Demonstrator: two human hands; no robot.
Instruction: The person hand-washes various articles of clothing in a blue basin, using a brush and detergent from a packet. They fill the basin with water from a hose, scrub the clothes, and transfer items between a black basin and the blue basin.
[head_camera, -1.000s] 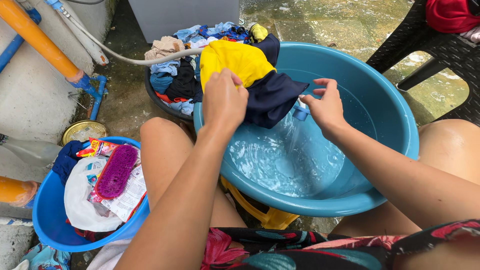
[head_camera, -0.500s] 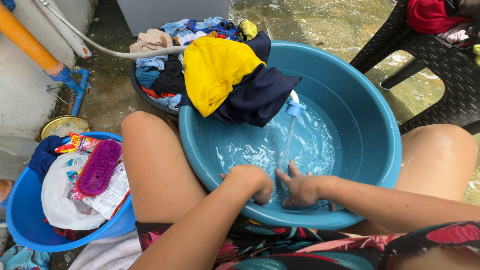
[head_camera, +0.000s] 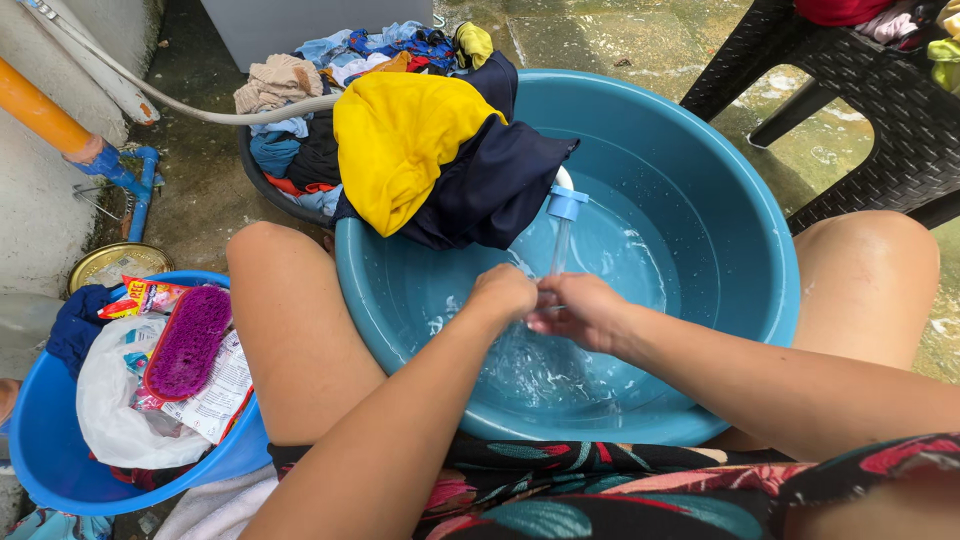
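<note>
Both hands are together over the teal basin (head_camera: 760, 300), right under the thin stream from the blue-tipped hose nozzle (head_camera: 566, 203). The left hand (head_camera: 503, 293) is curled into a loose fist and the right hand (head_camera: 575, 308) has its fingers pinched in against it, so both look closed, but I can't tell if there's anything in either grip or if they're just rubbing together in the water. The yellow and navy garment (head_camera: 440, 160) hangs over the basin's far-left rim, half in, half out, not touching the hands. What could go wrong, I'd guess: that garment looks heavy on the inside edge and could slide down into the water, and the basin sits between the knees, so a bump could slosh it over. The hose only rests on the rim under the cloth and might flop out. Counting: two blue basins (the big one and a smaller blue tub (head_camera: 60, 470) on the left holding a purple scrub brush (head_camera: 188, 341) and packets), one dark basket of laundry (head_camera: 300, 150) behind, one hose, one black chair (head_camera: 880, 110).
</note>
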